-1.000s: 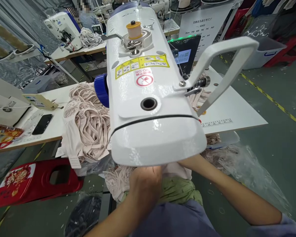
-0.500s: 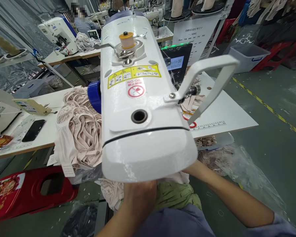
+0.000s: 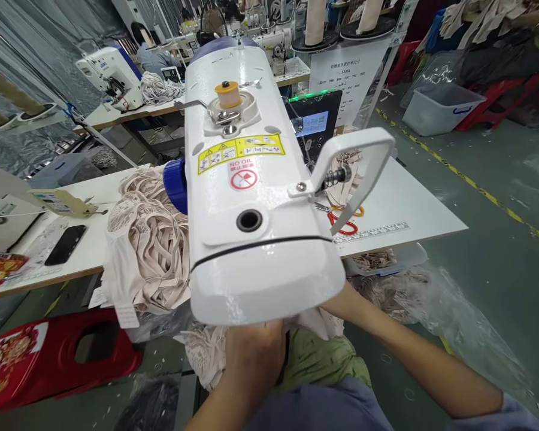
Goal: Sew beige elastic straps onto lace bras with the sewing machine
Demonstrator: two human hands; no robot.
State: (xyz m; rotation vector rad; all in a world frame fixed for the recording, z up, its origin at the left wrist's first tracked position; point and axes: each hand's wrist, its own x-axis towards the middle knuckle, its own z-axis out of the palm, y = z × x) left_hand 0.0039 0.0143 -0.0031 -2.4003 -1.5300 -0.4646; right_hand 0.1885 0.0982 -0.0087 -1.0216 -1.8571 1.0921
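A white sewing machine head (image 3: 260,281) fills the middle of the view and covers the fingers of both hands. Below its front edge, my left hand (image 3: 257,347) shows only its back and wrist. My right hand (image 3: 341,301) reaches in from the right, hidden past the wrist. Pale pink lace fabric (image 3: 206,353) hangs beside my left hand, and more pink cloth (image 3: 321,322) shows between the two hands. Whether either hand grips the cloth is out of sight.
Left of the machine lies a heap of pale pink bra pieces (image 3: 157,257), with a black phone (image 3: 66,245) beyond. Red-handled scissors (image 3: 344,224) and a ruler (image 3: 377,230) lie on the right. A red stool (image 3: 58,359) stands lower left; a control screen (image 3: 314,124) stands behind.
The view has shifted slightly, so more of the scissors shows at the right of the machine. Both hands remain under the machine head, with little visible movement.
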